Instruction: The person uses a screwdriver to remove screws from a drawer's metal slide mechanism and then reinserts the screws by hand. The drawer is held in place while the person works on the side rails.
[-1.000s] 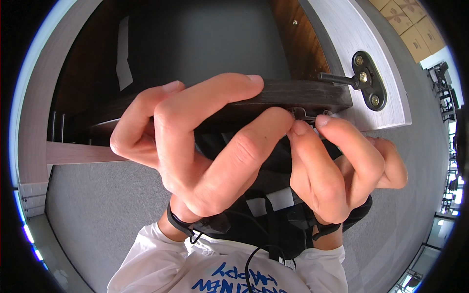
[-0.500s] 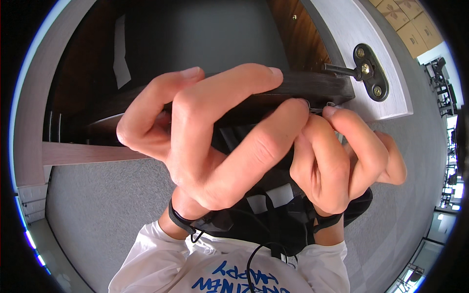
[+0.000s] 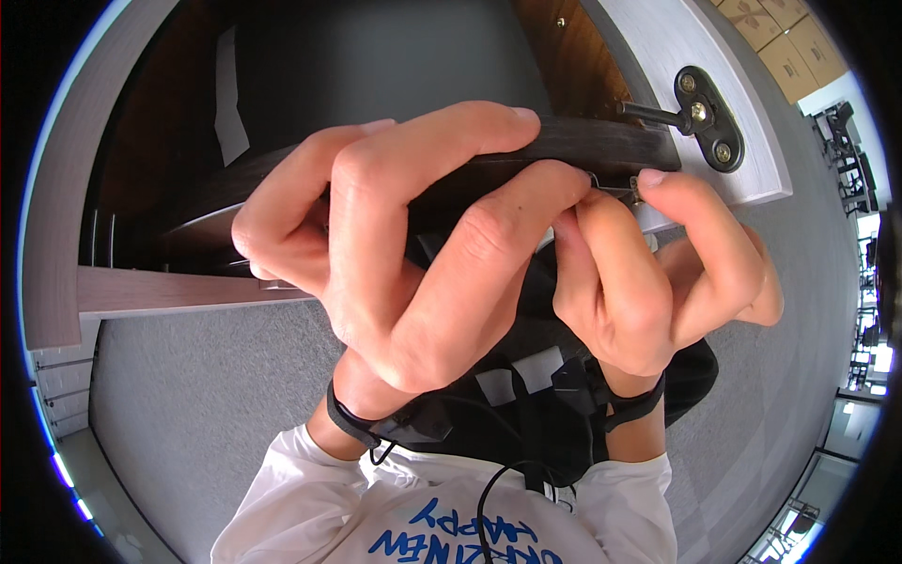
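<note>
My left hand curls over the front edge of a dark wooden board. Its index fingertip reaches toward the board's right end, beside a small thin metal piece. There, my right hand has its thumb and fingers closed in close to that piece. One right finger rests by a small screw-like metal bit; fingers partly hide these parts and their exact kind is unclear. A black oval fitting with several screws and a projecting rod is fixed to the pale panel close by.
A pale panel borders the dark cabinet interior on the right, and a pale rail runs along its left. A torn-looking white strip is inside. Grey carpet lies below; cardboard boxes stand at far right.
Both hands and the board's front edge sit slightly higher in view. One right finger has separated from the neighbouring fingertips, exposing more of the small metal bits.
</note>
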Available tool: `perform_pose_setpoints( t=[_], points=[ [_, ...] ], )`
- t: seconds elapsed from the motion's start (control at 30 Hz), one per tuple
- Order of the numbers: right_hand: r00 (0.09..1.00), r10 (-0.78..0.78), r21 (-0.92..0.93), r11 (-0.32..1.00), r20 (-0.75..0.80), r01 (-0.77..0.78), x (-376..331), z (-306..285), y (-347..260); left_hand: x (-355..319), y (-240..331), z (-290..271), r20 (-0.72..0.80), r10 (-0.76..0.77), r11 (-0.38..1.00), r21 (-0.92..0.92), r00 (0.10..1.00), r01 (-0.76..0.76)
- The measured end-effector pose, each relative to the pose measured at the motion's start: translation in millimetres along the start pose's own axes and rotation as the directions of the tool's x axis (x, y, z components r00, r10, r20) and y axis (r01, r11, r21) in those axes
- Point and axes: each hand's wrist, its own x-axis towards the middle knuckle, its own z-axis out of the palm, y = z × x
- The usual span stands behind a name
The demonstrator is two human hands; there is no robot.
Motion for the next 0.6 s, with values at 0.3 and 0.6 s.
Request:
perform_pose_setpoints(
  t=[0.3,0.6],
  points=[
    [0.996,-0.090,0.005,0.996,-0.027,0.090,4.6,-1.0,-0.3,-1.7,-4.2,-1.6,-0.001,-0.035,0.999,-0.014,0.999,0.035],
    [0.988,-0.100,-0.049,0.994,-0.116,0.095,9.4,2.2,-2.9,-0.8,0.3,-5.6,0.028,-0.034,0.999,0.014,0.999,0.034]
  ],
)
